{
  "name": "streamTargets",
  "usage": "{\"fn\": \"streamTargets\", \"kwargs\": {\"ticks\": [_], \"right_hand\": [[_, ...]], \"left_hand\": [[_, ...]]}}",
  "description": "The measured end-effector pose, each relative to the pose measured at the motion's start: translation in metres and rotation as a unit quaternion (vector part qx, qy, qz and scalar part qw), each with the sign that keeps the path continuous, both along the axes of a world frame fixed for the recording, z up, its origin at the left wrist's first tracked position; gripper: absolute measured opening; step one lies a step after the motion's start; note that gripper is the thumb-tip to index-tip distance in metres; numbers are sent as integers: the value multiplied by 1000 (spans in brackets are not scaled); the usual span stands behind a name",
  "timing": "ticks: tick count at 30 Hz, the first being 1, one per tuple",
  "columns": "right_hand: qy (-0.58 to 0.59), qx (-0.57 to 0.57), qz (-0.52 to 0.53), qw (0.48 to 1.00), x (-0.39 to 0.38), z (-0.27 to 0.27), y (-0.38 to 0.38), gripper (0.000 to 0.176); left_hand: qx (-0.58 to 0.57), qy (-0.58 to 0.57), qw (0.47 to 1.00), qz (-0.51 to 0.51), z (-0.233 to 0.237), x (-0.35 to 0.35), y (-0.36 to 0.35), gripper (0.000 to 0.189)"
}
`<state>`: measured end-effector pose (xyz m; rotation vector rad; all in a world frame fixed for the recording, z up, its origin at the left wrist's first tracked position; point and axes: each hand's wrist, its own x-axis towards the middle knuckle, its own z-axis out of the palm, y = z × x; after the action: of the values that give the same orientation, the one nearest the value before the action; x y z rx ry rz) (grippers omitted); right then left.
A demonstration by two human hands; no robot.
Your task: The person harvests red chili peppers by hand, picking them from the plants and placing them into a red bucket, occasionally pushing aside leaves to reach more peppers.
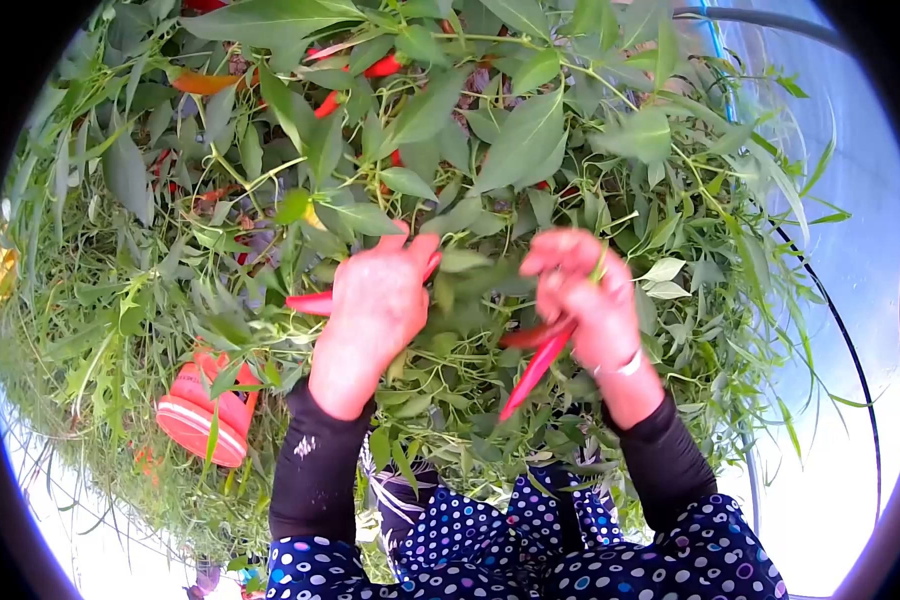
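Observation:
My left hand is closed among the leaves, back of the hand up. A red chili pepper sticks out from its left side, and a bit of red shows by its fingers. Opposite it, my right hand is curled around red chili peppers; one long pepper points down and left, and a blurred, darker one lies beside it. A green stem shows near the right fingers. Between and behind both hands spreads the pepper plant, with more red peppers hanging in its upper part.
A red bucket sits tilted in the greenery at the left. An orange pepper hangs at the upper left. Along the right run clear plastic sheeting, a thin black line and a blue cord.

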<state>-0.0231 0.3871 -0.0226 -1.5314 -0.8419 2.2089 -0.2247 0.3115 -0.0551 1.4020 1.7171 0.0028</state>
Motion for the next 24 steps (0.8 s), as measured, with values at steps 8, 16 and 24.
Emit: {"fn": "streamTargets", "kwargs": {"ticks": [8, 16, 24], "right_hand": [[-291, 234, 528, 762, -32, -104, 47, 24], [-237, 352, 511, 748, -14, -106, -20, 39], [-308, 214, 269, 887, 25, -121, 91, 22]], "left_hand": [[41, 14, 998, 50, 16, 22, -48, 34], [14, -37, 983, 179, 14, 37, -66, 49], [-23, -88, 967, 240, -6, 37, -69, 42]]}}
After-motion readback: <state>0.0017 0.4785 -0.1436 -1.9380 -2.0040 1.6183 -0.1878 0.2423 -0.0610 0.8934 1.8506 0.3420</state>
